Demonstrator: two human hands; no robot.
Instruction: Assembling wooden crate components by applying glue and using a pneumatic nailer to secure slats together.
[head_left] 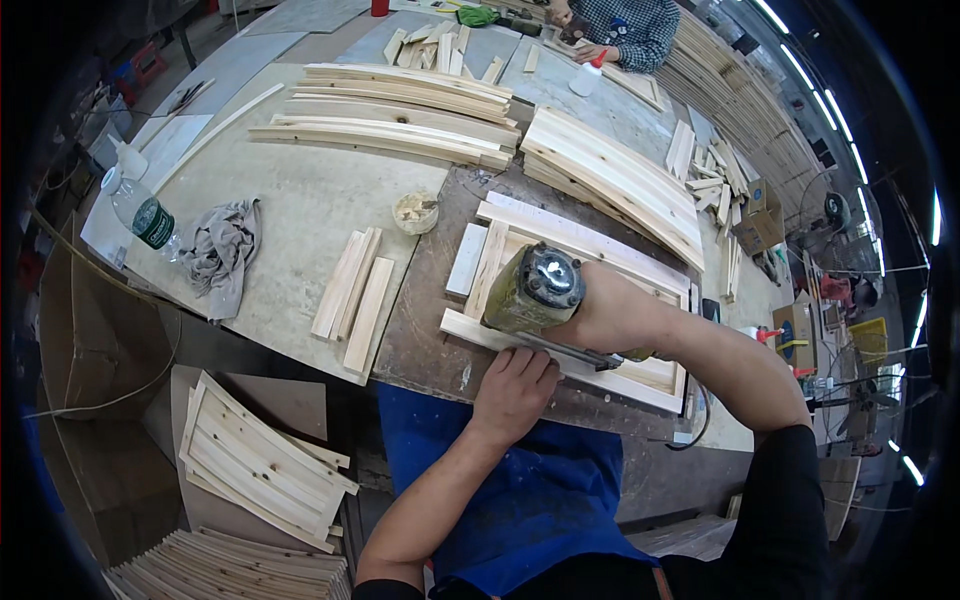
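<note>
My right hand [615,308] is wrapped round the handle of a pneumatic nail gun [520,295], a yellowish-green tool with a dark, shiny cap. The nail gun is over the near left part of a rectangular wooden frame [640,388] of pale strips. Its magazine runs to the right along the near rail, and the nose is hidden from me. Close by, my left hand [517,393] has its fingers curled over the near rail [462,327] of the frame. A white-topped block [466,262] touches or nearly touches the frame's left side.
Stacked wooden strips [400,115] and panels [610,185] lie farther back. Left are loose strips [367,315], a tub of paste [415,213], a grey rag [225,245] and a bottle [140,210]. More panels [265,455] lean low left. A co-worker [625,35] sits across the table.
</note>
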